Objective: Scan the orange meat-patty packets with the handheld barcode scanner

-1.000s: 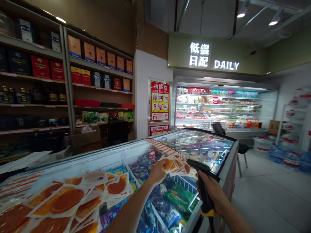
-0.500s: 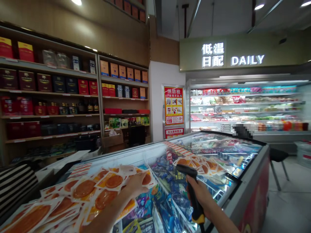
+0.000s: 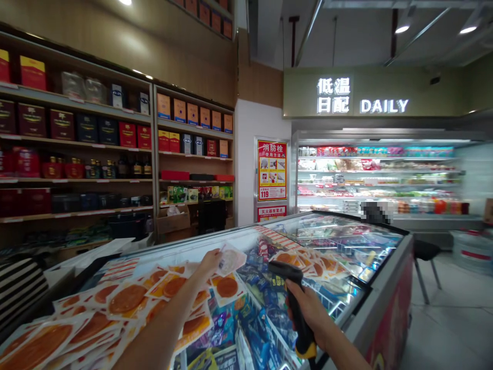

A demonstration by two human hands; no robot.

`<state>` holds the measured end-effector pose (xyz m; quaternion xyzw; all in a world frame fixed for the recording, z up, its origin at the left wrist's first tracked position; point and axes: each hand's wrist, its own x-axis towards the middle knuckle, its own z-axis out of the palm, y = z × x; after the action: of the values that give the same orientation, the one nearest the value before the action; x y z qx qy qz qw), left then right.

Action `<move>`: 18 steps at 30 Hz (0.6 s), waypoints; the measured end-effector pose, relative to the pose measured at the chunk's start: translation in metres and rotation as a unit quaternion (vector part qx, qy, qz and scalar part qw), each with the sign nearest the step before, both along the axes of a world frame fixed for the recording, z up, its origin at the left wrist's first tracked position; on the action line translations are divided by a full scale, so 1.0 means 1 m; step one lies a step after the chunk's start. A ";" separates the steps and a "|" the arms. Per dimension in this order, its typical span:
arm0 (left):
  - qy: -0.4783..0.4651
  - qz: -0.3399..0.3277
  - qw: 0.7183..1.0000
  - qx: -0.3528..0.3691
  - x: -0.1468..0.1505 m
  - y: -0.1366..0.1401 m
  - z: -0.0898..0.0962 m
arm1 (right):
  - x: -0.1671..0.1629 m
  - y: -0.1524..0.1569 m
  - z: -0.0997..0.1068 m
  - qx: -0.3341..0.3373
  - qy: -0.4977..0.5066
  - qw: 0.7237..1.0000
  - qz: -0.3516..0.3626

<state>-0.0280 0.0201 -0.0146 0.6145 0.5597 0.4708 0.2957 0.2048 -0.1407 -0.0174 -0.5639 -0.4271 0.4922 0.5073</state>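
Note:
My left hand (image 3: pixel 210 262) pinches the edge of a flat clear-and-white packet (image 3: pixel 232 260), its pale back turned up, above the freezer. Below and left of it spreads a pile of flat packets with round orange-brown patties (image 3: pixel 129 299). One such packet (image 3: pixel 227 288) lies just under the held one. My right hand (image 3: pixel 311 311) grips a black and yellow barcode scanner (image 3: pixel 287 271) by its handle. The scanner's head points left, toward the held packet, with a gap between them. Beyond the scanner lies a second group of patty packets (image 3: pixel 318 263).
The chest freezer (image 3: pixel 391 293) holds several blue and purple bags (image 3: pixel 256 303) behind wire dividers. Boxed goods fill wooden shelves (image 3: pixel 96 144) at left. A refrigerated display (image 3: pixel 377 174) stands behind at right, with a black stool (image 3: pixel 427 251) beside the freezer.
My left hand has lifted a packet up from the pile and turned its pale back into view. My right hand and the scanner have shifted slightly left in view.

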 end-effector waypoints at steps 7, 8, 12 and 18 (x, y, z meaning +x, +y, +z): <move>-0.102 -0.055 0.992 -0.050 0.036 0.003 0.009 | -0.003 0.001 0.000 0.014 0.001 0.999 0.030; -0.121 -0.066 0.989 -0.059 0.042 0.003 0.009 | -0.003 0.002 0.000 0.014 0.000 0.999 0.033; -0.186 -0.105 0.973 -0.086 0.065 0.000 0.005 | -0.004 0.004 0.004 0.010 -0.002 0.999 0.043; -0.231 -0.133 0.957 -0.114 0.090 0.000 -0.001 | 0.001 0.010 0.005 0.017 -0.002 0.999 0.040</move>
<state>0.0624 0.0203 -0.0151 0.5203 0.4393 0.4891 0.5451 0.2054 -0.1307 -0.0126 -0.5382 -0.4588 0.5036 0.4962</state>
